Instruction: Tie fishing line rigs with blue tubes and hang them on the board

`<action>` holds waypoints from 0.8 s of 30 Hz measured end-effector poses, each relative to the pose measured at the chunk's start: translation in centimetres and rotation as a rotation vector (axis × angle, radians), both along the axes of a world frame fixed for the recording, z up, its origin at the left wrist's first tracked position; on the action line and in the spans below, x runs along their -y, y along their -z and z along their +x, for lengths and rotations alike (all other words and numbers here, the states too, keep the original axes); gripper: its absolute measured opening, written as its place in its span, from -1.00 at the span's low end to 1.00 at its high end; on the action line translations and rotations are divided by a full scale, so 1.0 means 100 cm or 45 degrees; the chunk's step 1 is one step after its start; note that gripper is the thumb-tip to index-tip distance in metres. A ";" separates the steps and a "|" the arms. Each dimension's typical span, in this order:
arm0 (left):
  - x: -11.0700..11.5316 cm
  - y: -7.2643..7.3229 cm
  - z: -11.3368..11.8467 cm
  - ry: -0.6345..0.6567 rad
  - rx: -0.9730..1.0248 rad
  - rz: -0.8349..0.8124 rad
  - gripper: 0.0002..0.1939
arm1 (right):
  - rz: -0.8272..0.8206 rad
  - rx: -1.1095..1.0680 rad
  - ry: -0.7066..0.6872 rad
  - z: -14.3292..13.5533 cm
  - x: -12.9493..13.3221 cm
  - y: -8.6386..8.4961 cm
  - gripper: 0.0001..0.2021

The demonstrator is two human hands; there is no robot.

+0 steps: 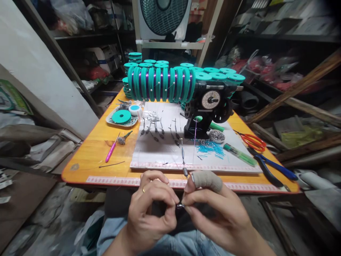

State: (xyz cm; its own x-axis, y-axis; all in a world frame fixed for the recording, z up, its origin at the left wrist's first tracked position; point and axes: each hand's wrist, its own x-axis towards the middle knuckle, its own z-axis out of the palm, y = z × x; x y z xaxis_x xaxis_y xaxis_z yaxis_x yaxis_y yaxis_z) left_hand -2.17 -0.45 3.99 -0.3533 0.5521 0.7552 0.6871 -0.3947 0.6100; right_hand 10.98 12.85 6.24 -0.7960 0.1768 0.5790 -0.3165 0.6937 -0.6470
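Observation:
Just past the table's front edge, my left hand [153, 206] and my right hand [213, 202] meet fingertip to fingertip. Pinched between them is a small dark shiny metal piece [180, 206], too small to make out fully. A grey wrap covers the right index finger, and a gold ring is on the left hand. Close above the fingertips lies a grey lead sinker [185, 172] joined to a dark beaded link [183, 154]. A thin purple line [195, 133] runs down from the black winding machine [209, 106] towards my right hand.
Teal spools [161, 83] fill the machine's shaft; more stand behind. On the white board [149, 156] lie several dark sinkers [156, 139], blue pieces [210, 147] and a dish of metal bits [217, 136]. Pliers [277, 167] and orange scissors [253, 142] lie right, a pink tool [111, 153] left.

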 end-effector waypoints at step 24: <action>0.010 -0.003 -0.003 0.055 0.029 -0.056 -0.73 | 0.075 -0.089 -0.059 -0.009 0.012 -0.018 -0.77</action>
